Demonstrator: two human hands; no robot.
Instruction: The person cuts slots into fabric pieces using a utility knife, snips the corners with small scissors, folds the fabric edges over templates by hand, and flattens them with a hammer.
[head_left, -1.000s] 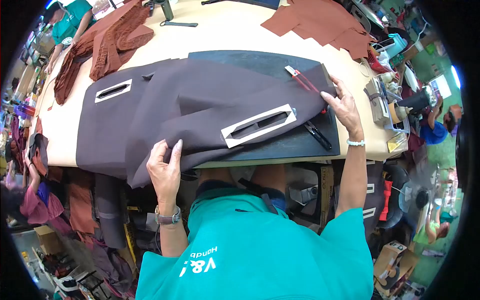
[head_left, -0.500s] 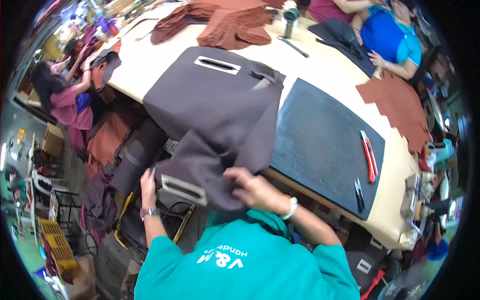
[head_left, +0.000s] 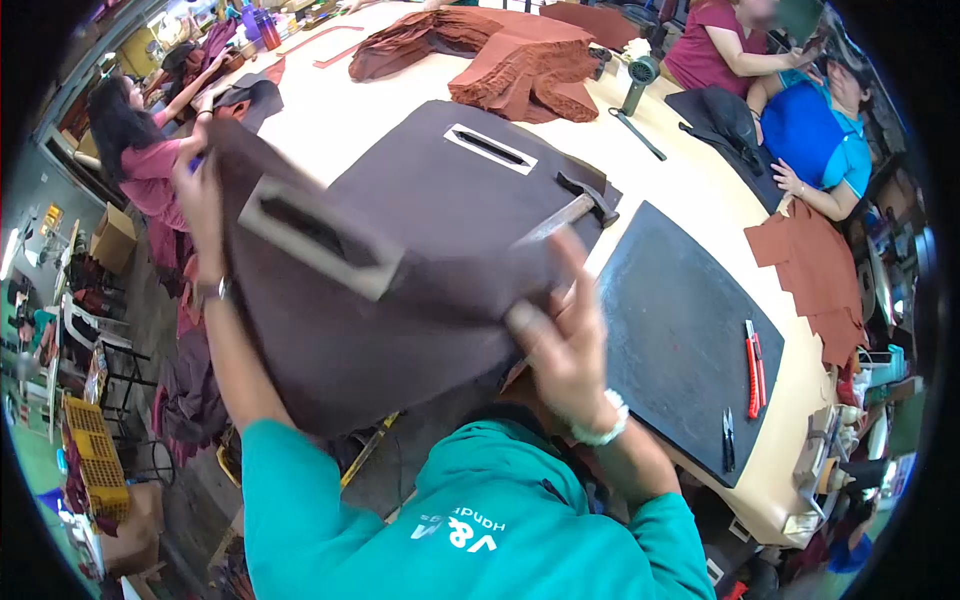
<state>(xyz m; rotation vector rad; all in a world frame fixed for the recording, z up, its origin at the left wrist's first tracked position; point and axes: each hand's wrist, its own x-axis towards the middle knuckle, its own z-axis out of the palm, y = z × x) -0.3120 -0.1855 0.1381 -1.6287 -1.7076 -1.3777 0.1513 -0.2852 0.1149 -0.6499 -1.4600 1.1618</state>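
Observation:
My left hand point(head_left: 200, 205), slightly blurred, grips the left edge of a dark brown leather panel point(head_left: 370, 350). My right hand point(head_left: 568, 345) pinches the panel's right side between thumb and fingers. The raised part carries a pale-framed slot point(head_left: 320, 235) with a dark opening. Behind it, the panel's far part lies flat on the table, with a second pale-framed slot point(head_left: 490, 148). A hammer point(head_left: 575, 208) rests on that far part, near its right edge. Part of its handle is hidden behind the lifted leather.
A black cutting mat point(head_left: 680, 320) lies to the right, holding a red cutter point(head_left: 753, 370) and a slim dark tool point(head_left: 728, 440). Stacked reddish-brown leather point(head_left: 530, 70) and a handheld fan point(head_left: 640, 80) stand farther back. Co-workers sit at the far right and stand at the left.
Both hands have lifted the panel's near part up and forward over the table, the left hand rising most. The hammer's head is now in clearer view.

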